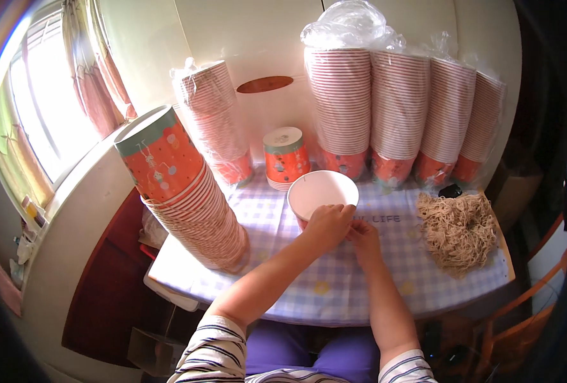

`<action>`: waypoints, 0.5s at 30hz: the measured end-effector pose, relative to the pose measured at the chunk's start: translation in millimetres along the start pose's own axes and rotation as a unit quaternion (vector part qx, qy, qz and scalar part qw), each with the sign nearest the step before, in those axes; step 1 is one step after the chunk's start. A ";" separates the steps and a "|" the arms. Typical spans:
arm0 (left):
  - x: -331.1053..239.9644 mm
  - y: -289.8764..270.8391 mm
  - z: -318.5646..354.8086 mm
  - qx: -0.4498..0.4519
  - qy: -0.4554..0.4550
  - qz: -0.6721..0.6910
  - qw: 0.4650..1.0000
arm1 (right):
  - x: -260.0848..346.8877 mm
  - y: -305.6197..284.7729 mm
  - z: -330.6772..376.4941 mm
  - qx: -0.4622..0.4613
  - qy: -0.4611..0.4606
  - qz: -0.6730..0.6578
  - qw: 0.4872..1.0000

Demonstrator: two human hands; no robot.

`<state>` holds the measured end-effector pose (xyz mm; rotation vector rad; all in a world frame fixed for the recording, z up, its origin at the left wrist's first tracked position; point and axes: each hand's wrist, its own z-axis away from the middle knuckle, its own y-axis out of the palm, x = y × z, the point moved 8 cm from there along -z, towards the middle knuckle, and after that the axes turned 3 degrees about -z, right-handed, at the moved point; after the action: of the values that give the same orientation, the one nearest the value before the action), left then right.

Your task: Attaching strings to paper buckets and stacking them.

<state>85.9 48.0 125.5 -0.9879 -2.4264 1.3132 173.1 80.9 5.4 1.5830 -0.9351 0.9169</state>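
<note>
A white-lined paper tub [318,189] stands mouth up on the checked tablecloth in front of me. My left hand [329,226] is closed on its near right rim and hides part of its side. Just right of it, my right hand [364,241] has its fingers pinched together close to the tub's outer wall; what they hold is too small to tell. A tall leaning stack of orange and green paper tubs [194,204] is to the left. Tan strings [457,231] lie in a tangled heap at the right end of the table.
Tall plastic-wrapped stacks of paper tubs [341,96] line the back right, with another wrapped stack [214,118] at back left. Between them sits a short upside-down stack of tubs [285,156]. A small black object [449,191] lies behind the strings. A wooden chair [529,309] stands at right.
</note>
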 end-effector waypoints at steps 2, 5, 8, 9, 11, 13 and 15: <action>2.2 3.6 -0.4 0.016 -0.005 -0.013 1.000 | -0.4 1.8 0.7 -0.005 0.010 0.005 1.000; 1.0 4.3 -0.2 0.025 -0.001 -0.017 1.000 | -3.3 -3.0 0.4 -0.012 0.014 0.011 1.000; 0.5 1.3 2.5 0.006 0.004 -0.004 1.000 | 2.4 -0.5 2.1 -0.011 0.008 0.016 1.000; 0.7 -0.3 3.4 -0.007 0.004 -0.001 1.000 | 4.4 1.3 2.8 -0.011 0.006 0.020 1.000; 1.3 0.7 3.7 -0.011 -0.001 0.005 1.000 | 1.3 -0.2 1.4 -0.011 0.010 0.013 1.000; 1.6 0.4 3.7 -0.014 -0.006 0.012 1.000 | -1.7 -1.4 0.6 -0.013 0.014 0.005 1.000; 2.0 -1.3 3.6 -0.015 -0.018 0.024 0.999 | -1.9 -1.2 0.8 -0.009 0.008 0.016 1.000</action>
<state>82.1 46.5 124.2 -1.0458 -2.4701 1.3257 173.5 80.5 3.0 1.5472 -0.9580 0.9406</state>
